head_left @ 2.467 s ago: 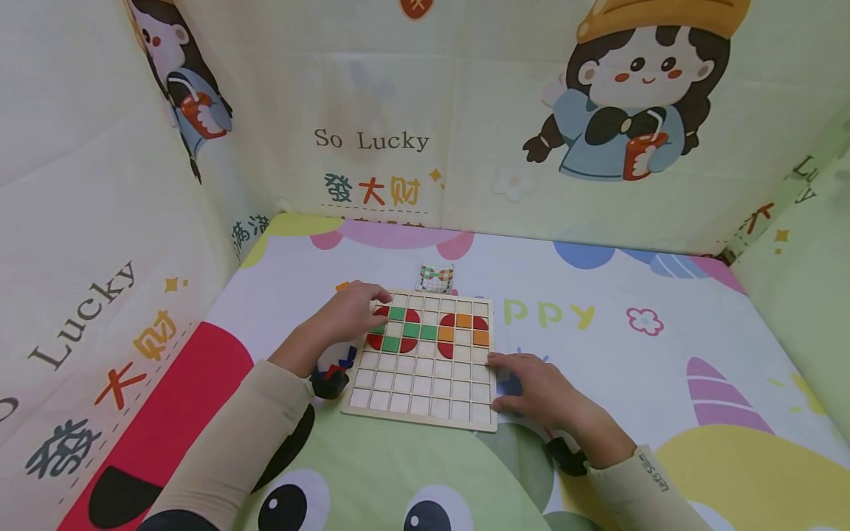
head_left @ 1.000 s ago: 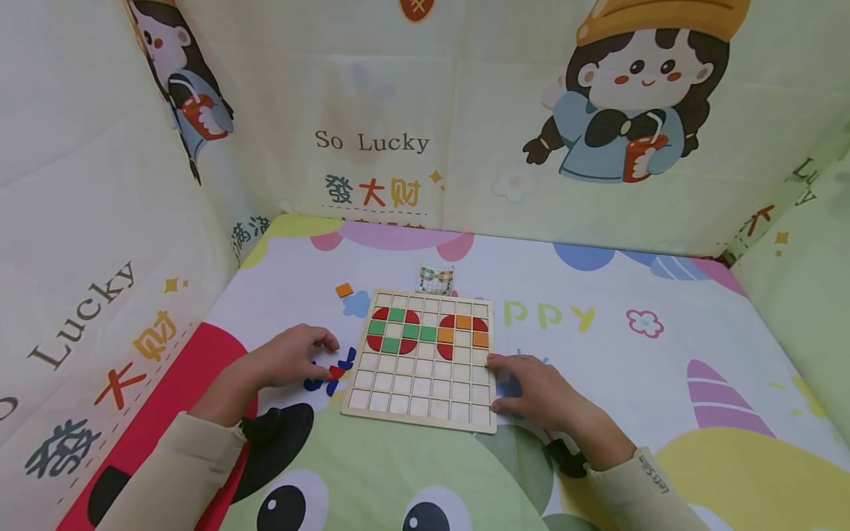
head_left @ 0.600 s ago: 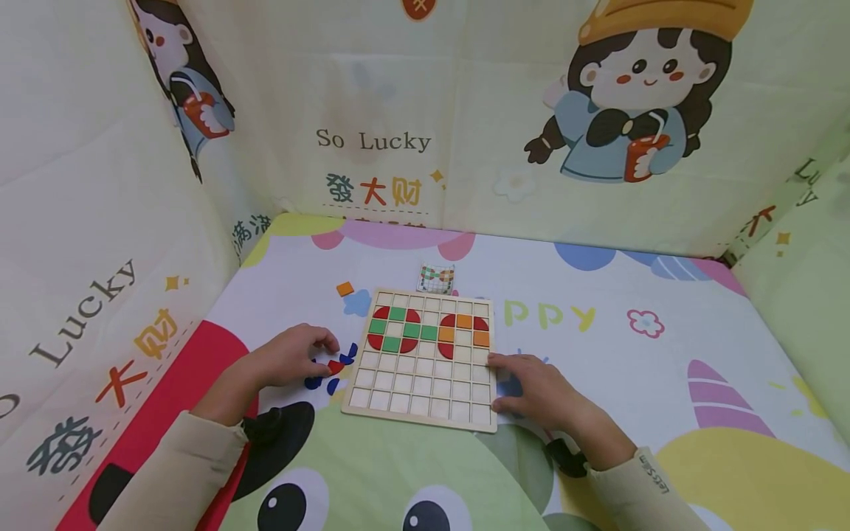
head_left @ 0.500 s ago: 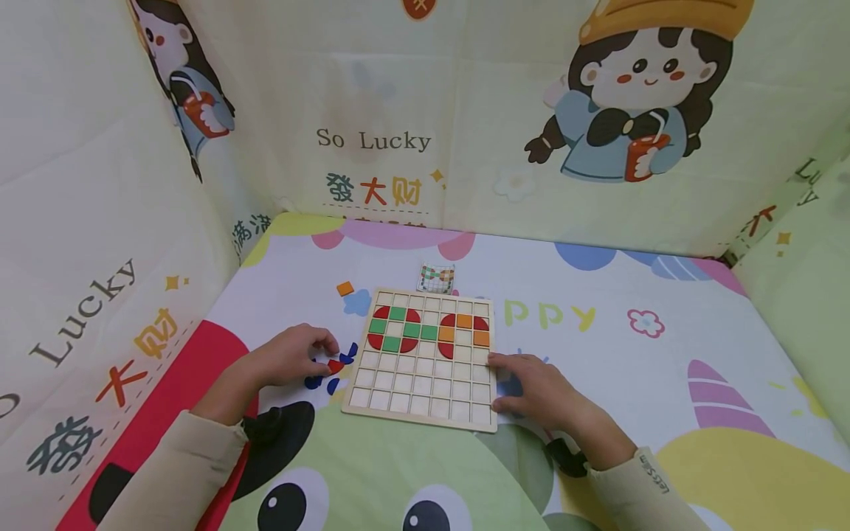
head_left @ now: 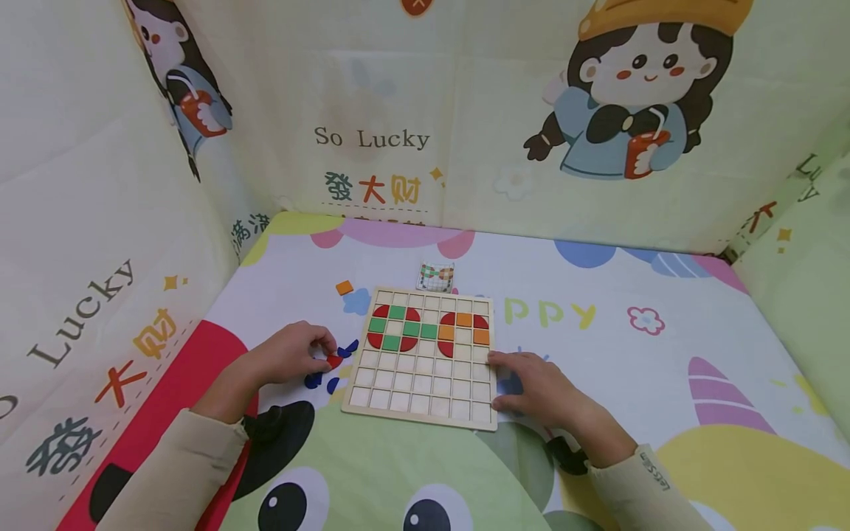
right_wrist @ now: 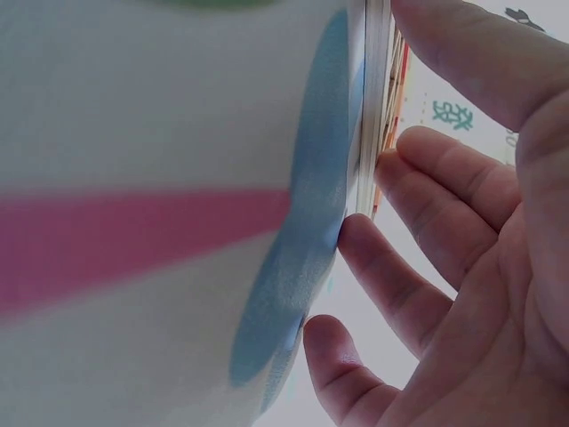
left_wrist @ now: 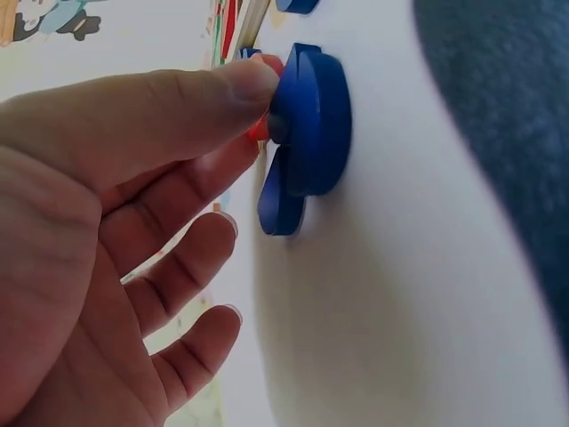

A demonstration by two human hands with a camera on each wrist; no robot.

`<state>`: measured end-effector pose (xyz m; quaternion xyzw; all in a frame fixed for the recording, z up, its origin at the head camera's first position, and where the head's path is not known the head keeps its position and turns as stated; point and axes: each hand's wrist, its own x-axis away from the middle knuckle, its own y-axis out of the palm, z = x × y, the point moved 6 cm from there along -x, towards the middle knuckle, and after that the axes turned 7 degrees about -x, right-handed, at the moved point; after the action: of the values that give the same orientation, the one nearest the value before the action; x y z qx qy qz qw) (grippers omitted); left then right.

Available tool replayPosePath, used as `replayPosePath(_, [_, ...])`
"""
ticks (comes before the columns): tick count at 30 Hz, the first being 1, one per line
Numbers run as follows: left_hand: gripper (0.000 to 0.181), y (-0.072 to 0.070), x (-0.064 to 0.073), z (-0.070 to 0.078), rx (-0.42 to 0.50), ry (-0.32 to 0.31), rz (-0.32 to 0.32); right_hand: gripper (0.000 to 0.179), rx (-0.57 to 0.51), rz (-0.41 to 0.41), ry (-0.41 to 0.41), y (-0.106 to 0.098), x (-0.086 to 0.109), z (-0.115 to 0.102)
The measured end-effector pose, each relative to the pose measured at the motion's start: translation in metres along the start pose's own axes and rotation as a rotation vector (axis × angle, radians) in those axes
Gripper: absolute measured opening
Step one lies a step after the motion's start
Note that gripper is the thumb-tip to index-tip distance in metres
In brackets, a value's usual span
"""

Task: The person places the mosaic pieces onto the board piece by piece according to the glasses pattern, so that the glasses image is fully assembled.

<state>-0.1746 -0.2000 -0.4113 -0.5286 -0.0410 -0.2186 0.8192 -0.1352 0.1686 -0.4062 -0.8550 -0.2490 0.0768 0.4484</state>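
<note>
Left of the wooden grid board (head_left: 398, 382), my left hand (head_left: 285, 355) pinches a red quarter-round tile (head_left: 334, 361) between thumb and index finger. In the left wrist view the thumb partly covers that red tile (left_wrist: 260, 130), and blue tiles (left_wrist: 322, 124) lie right beside it. More blue tiles (head_left: 333, 385) lie loose around the fingertips. My right hand (head_left: 541, 389) rests at the board's right edge, thumb and fingers touching its side. Green tiles (head_left: 412, 330), red tiles and orange tiles (head_left: 464, 319) fill some cells in the board's upper rows.
A small pattern card (head_left: 435, 277) lies behind the board. One loose orange tile (head_left: 344, 287) is at the back left. Printed cloth covers the table (head_left: 598, 295), and fabric walls rise behind and at both sides.
My left hand has come from the board's upper left corner down to the loose tiles and now pinches the red one. Some blue tiles have shifted slightly. My right hand stays put.
</note>
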Motion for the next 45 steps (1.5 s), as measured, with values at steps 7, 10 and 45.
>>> replayPosePath(7, [0.030,-0.001,0.002,-0.001,-0.006,-0.014,-0.005,0.064,-0.002,0.007,0.000,-0.001,0.000,0.000])
replayPosePath(10, [0.028,-0.002,0.002,0.000,-0.013,-0.011,-0.006,0.065,-0.005,0.006,0.006,-0.001,0.000,0.000])
replayPosePath(45, [0.015,0.017,-0.039,0.109,-0.134,0.331,0.065,0.064,-0.004,0.002,-0.004,0.000,0.000,0.000])
